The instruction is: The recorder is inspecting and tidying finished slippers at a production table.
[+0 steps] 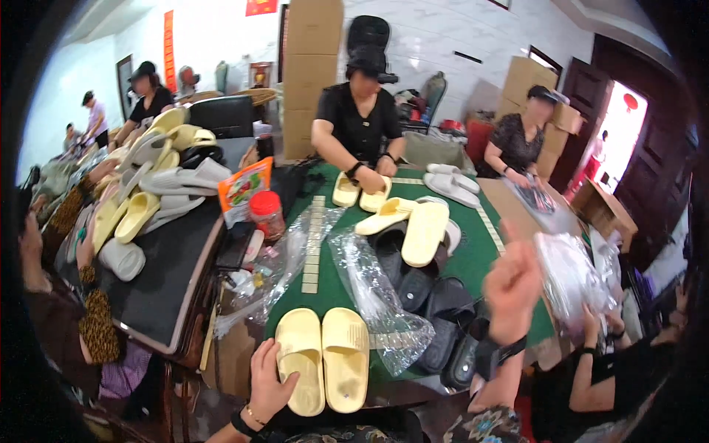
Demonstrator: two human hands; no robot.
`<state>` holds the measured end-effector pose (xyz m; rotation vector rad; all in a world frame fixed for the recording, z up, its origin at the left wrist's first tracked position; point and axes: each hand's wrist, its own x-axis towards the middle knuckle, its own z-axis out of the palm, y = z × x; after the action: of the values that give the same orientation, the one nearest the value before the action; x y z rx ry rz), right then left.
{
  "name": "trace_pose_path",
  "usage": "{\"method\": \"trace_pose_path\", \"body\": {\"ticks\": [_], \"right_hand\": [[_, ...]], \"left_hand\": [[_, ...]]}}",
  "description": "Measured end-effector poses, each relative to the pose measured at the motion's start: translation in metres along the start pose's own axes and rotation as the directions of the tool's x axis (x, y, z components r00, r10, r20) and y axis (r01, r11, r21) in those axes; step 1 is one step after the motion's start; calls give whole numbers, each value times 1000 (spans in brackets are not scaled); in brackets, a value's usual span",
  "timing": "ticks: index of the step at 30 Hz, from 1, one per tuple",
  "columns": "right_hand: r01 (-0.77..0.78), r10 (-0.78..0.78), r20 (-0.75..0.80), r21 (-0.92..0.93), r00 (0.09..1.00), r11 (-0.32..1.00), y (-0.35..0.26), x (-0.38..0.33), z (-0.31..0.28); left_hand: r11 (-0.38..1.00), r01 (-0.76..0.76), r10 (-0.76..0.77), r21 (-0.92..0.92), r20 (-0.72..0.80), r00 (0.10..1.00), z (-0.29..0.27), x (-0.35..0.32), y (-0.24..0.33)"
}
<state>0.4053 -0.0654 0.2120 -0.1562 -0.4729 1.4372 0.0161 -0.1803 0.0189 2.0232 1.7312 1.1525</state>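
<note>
Slippers (345,362), a yellow pair, are lying side by side, soles down, toes pointing away, at the near edge of the green table (475,260). The left hand (272,378) is resting against the left slipper's outer edge; its fingers are spreading, its thumb is lying apart over the footbed, and no closed grip is showing. The right hand (513,280) is hanging raised over the table's right side, blurred; whether it is holding anything, one cannot tell.

The operator is apparently positioning the pair. For a good result, the left hand should be pressing lightly on the side wall, keeping heels level and inner edges parallel, without bending the strap. A dark patch is showing on the right slipper's heel and is probably deserving a check.

A clear plastic bag (369,284) is lying just beyond the pair and is likely obstructing forward movement. Black slippers (417,289) are crowding the right side. Farther off, a co-worker's hands (375,184) are handling another yellow pair (346,192). A red-lidded jar (266,214) is standing at left.
</note>
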Motion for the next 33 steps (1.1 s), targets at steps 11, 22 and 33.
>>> {"method": "trace_pose_path", "body": {"ticks": [11, 22, 33], "right_hand": [[333, -270, 437, -73, 858, 940, 5, -74, 50], [-302, 562, 182, -690, 807, 657, 188, -121, -14], [16, 595, 45, -998, 802, 54, 178, -113, -42]], "left_hand": [[886, 204, -176, -416, 104, 979, -6, 7, 19], [697, 436, 40, -569, 638, 769, 28, -7, 53], [471, 563, -140, -679, 573, 808, -2, 12, 45]]}}
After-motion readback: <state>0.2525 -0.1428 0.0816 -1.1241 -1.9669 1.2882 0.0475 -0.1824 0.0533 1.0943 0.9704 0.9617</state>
